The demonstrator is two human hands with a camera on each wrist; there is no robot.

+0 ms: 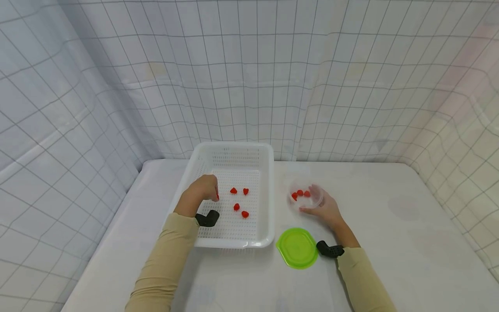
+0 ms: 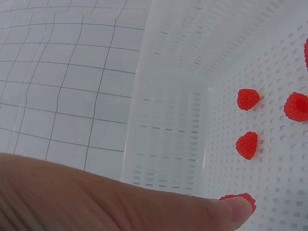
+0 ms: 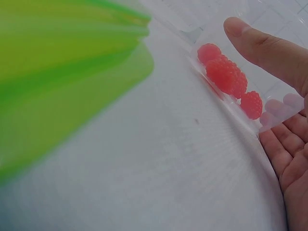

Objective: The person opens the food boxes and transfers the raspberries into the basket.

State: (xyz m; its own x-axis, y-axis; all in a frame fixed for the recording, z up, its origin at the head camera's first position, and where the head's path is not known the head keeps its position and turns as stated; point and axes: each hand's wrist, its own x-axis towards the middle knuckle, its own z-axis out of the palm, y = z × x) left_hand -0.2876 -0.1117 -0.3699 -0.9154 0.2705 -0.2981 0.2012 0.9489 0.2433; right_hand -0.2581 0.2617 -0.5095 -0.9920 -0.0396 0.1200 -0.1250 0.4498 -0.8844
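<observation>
My left hand (image 1: pixel 201 189) is inside the white basket (image 1: pixel 266 216), toward its left side. Its thumb and fingers pinch a red raspberry (image 2: pixel 250 198), which the thumb partly covers. Several loose raspberries (image 1: pixel 236 207) lie spread over the basket's perforated floor. To the right of the basket, my right hand (image 1: pixel 329 211) grips a small clear plastic container (image 1: pixel 308 202) from its right side. In the right wrist view, the thumb lies against the near wall and fingers show through the plastic. Inside the container a few raspberries (image 3: pixel 226 77) rest together at the bottom.
A bright green lid (image 1: pixel 298 248) lies on the white table (image 1: pixel 390 216), between the basket and my right forearm. White curtains with a dark grid (image 1: pixel 265 86) hang behind the table and at both sides. The basket's raised rim surrounds my left hand.
</observation>
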